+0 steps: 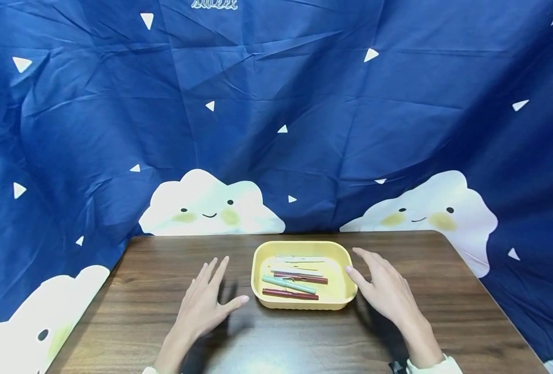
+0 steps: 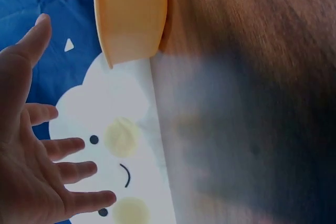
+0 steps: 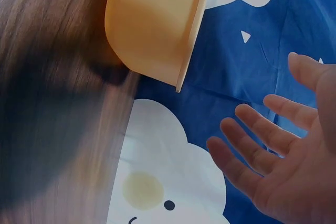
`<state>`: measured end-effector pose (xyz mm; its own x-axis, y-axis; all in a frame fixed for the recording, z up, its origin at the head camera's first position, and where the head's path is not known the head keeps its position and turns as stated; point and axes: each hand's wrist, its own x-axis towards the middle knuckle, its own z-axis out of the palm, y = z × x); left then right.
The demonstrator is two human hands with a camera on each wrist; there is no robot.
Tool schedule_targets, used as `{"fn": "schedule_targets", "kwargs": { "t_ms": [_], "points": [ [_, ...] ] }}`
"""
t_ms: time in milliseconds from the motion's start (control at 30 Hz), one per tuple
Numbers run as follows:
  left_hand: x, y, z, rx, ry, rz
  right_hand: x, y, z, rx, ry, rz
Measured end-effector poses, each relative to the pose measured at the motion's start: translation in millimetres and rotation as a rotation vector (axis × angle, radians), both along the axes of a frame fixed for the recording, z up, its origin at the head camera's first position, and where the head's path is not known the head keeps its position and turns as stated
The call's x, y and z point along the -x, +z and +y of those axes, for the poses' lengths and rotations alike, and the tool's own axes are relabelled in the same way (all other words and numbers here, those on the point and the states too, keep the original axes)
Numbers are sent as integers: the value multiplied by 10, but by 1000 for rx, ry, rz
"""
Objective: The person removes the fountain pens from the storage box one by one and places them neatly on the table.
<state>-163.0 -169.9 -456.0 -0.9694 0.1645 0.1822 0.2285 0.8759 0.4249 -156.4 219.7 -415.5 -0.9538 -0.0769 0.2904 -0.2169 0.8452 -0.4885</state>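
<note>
A shallow yellow tray (image 1: 339, 283) with rounded corners stands on the table. Several pens lie in it: a mint green pen (image 1: 289, 284), a dark red pen (image 1: 290, 295) in front, another dark red pen (image 1: 311, 279) behind, and pale ones such as a white pen (image 1: 300, 259) at the back. To the tray's left my left hand (image 1: 204, 301) hovers with fingers spread and nothing held. On the other side my right hand (image 1: 388, 285) has its fingers extended, thumb overlapping the tray's right rim in the head view. In the right wrist view that hand is apart from the tray wall (image 3: 152, 19).
The brown wooden table (image 1: 276, 343) spreads out under both hands, its far edge behind the tray. A dark blue cloth (image 1: 267, 78) printed with white clouds and triangles hangs behind and at the sides. Both hands cast shadows on the tabletop.
</note>
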Motion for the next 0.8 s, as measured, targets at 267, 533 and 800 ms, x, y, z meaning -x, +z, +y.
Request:
{"fn": "schedule_targets", "kwargs": {
  "t_ms": [267, 533, 800],
  "points": [
    [29, -16, 51, -59, 11, -61, 60, -48, -40, 45, 37, 37],
    [50, -40, 98, -98, 5, -99, 104, -73, -94, 79, 58, 44],
    [83, -50, 97, -192, -10, -86, 141, -108, -146, 110, 65, 21]
  ]
}}
